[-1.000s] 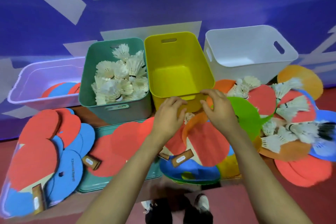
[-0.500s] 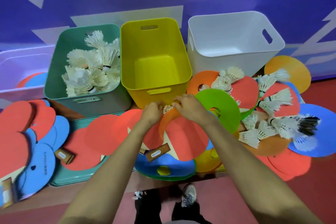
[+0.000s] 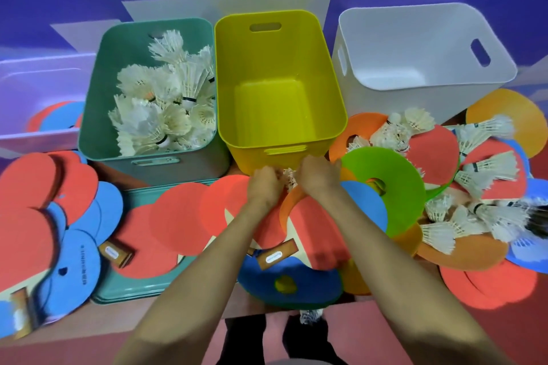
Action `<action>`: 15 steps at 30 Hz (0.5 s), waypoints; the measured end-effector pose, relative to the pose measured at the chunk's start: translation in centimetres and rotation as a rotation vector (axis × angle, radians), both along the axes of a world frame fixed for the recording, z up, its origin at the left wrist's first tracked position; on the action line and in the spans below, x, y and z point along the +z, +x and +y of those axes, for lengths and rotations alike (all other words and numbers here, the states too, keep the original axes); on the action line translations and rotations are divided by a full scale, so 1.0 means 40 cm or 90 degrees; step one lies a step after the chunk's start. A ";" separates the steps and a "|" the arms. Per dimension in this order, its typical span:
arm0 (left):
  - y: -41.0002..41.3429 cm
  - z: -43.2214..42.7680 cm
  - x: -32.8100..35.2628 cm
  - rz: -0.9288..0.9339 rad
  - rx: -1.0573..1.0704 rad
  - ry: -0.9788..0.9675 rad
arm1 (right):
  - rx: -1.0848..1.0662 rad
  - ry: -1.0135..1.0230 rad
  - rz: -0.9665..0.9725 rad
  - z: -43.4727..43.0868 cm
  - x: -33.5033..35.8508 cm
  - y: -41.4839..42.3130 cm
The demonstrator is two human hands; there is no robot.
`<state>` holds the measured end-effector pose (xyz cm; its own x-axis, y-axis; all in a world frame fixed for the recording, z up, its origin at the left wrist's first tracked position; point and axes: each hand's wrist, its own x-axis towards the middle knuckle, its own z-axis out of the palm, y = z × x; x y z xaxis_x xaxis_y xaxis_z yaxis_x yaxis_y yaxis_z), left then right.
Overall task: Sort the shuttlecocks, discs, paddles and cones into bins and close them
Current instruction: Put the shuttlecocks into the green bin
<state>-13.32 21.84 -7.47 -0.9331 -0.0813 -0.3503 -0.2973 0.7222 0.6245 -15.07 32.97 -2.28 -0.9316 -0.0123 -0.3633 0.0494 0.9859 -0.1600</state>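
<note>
My left hand (image 3: 264, 184) and my right hand (image 3: 318, 176) meet just in front of the yellow bin (image 3: 335, 115), fingers curled around a white shuttlecock (image 3: 289, 181) that shows between them. The yellow bin is empty. To its left the green bin (image 3: 98, 115) holds several shuttlecocks. An empty white bin (image 3: 415, 38) stands at the right. Under my hands lie red paddles (image 3: 181, 216), an orange disc (image 3: 286, 204) and a green disc (image 3: 394, 169). More shuttlecocks (image 3: 486, 169) lie scattered at the right.
A translucent lilac bin (image 3: 35, 139) at the far left holds red and blue pieces. A teal lid (image 3: 124, 293) lies under paddles. Red and blue paddles (image 3: 59, 231) pile up at the left. A blue disc (image 3: 296, 278) sits at the table's front edge.
Both hands have moved forward and closed in together on a shuttlecock in front of the yellow bin. The view has shifted closer to the table.
</note>
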 end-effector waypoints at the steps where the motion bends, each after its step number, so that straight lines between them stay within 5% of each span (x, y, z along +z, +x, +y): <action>1: 0.006 -0.001 0.006 0.023 0.004 -0.015 | 0.000 0.003 0.028 0.002 0.001 0.006; 4: 0.039 -0.018 0.033 0.140 0.001 -0.038 | -0.002 -0.039 0.119 0.017 0.009 0.035; 8: 0.089 -0.035 0.079 0.371 -0.006 -0.034 | -0.005 -0.290 0.254 0.040 0.018 0.079; 15: 0.111 0.038 0.157 0.507 -0.049 0.043 | 0.001 -0.442 0.387 0.128 0.091 0.134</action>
